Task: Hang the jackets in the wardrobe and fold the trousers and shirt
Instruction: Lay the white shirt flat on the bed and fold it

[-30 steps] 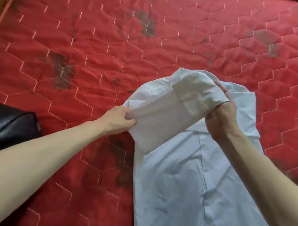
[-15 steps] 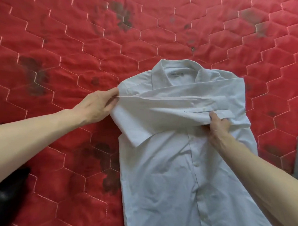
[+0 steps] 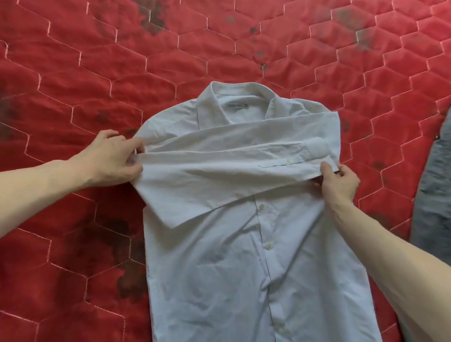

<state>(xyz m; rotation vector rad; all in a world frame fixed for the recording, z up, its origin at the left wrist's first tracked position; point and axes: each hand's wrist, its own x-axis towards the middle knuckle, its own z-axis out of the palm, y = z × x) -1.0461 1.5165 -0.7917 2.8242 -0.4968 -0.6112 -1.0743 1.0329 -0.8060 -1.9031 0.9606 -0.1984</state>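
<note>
A white button-up shirt [image 3: 241, 262] lies face up on a red quilted mattress [image 3: 94, 61], collar toward the far side. Both sleeves are folded across its chest. My left hand [image 3: 111, 160] pinches the fold of the upper sleeve at the shirt's left shoulder. My right hand [image 3: 339, 181] grips the cuff end of that sleeve at the shirt's right edge. The sleeve is stretched flat between the two hands.
A grey garment [image 3: 441, 180] lies on the mattress at the right edge of view, close to my right forearm. Dark stains mark the red cover in several places.
The sleeve has been drawn out wider across the chest: my right hand moved right to the shirt's edge and my left hand shifted to the shoulder. The camera moved closer.
</note>
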